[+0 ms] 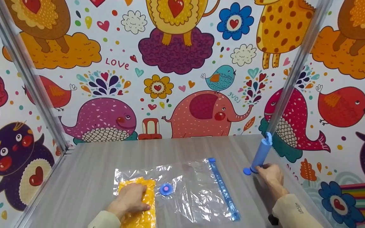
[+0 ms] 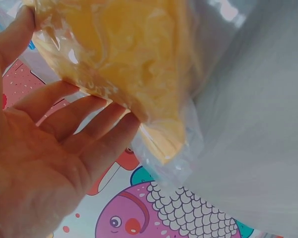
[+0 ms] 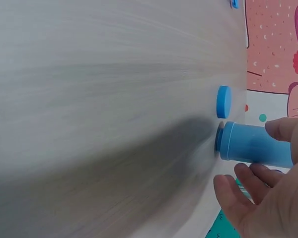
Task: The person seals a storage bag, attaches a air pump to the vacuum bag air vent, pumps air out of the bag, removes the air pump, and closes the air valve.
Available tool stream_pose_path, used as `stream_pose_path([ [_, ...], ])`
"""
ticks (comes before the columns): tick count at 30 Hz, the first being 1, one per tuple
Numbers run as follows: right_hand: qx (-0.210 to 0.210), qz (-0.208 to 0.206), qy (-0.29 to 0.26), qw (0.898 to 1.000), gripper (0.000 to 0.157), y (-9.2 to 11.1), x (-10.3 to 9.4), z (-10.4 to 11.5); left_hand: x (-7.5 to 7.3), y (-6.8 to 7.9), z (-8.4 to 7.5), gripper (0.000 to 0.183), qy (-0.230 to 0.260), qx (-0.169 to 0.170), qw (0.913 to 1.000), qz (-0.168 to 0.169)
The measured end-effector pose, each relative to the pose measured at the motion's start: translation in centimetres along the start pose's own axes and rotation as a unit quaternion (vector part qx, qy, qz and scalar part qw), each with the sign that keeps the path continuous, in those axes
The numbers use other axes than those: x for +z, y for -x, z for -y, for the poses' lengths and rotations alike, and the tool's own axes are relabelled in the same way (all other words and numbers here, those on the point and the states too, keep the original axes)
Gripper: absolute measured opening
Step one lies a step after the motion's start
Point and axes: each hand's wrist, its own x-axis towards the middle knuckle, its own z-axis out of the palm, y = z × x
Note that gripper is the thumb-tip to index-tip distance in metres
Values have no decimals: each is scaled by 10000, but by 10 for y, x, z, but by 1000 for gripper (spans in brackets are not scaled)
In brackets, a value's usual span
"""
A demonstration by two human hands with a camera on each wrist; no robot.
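Observation:
A clear vacuum storage bag [image 1: 188,190] lies flat, with a blue strip [image 1: 222,186] along its right edge and a round blue valve [image 1: 166,189] with a pink centre. A folded yellow item [image 1: 150,196] shows through shiny plastic at its left end. My left hand [image 1: 131,197] rests on this yellow part; in the left wrist view its nearly straight fingers [image 2: 97,106] touch the edge. At the right, a blue hand pump [image 1: 261,153] stands on the table, and my right hand [image 1: 269,174] holds it low down between thumb and fingers. Beside its base is a round blue cap [image 1: 247,171].
The grey wood-look table [image 1: 100,155] meets walls printed with cartoon animals at the back and both sides. Metal posts [image 1: 32,76] rise at the back corners. A small dark object [image 1: 273,219] shows beside the right sleeve.

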Motion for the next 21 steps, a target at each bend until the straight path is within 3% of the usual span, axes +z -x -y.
stream_pose_path([
  [8,-86,15,-32,10000,48,7,2,5,-2,0,0,49,-47,15,10000,-17],
  [14,-852,139,173,9961,31,9,13,10,-3,0,0,47,45,-53,10000,34],
  [21,-1368,299,447,9891,34,11,27,14,-3,0,-3,46,131,-132,9997,178],
])
